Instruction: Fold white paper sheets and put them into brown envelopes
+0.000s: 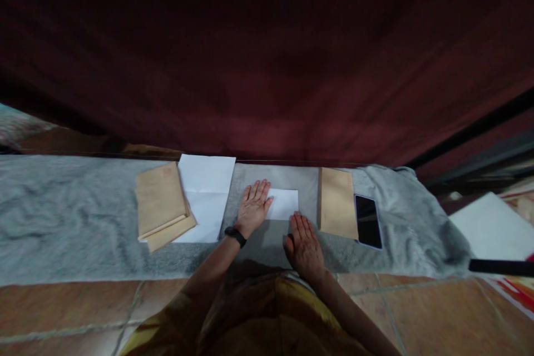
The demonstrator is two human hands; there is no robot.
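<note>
A small folded white paper (284,203) lies on the grey cloth in front of me. My left hand (253,207) rests flat over its left end, fingers stretched out and pointing away from me. At the paper's near right corner is my right hand (305,245), its fingers straight and side by side, the tips touching or almost touching the edge. Neither hand grips anything. Left of my left hand are white sheets (208,183) with a crease across them. Brown envelopes (161,197) are stacked partly over those sheets. More brown envelopes (337,200) lie to the right of my right hand.
A phone (367,221) with a dark screen lies beside the right-hand envelopes. The grey cloth (75,217) covers a long, low surface. Dark red fabric (283,83) hangs behind it. Tiled floor (75,311) shows in front, and a white board-like object (494,228) stands at the right.
</note>
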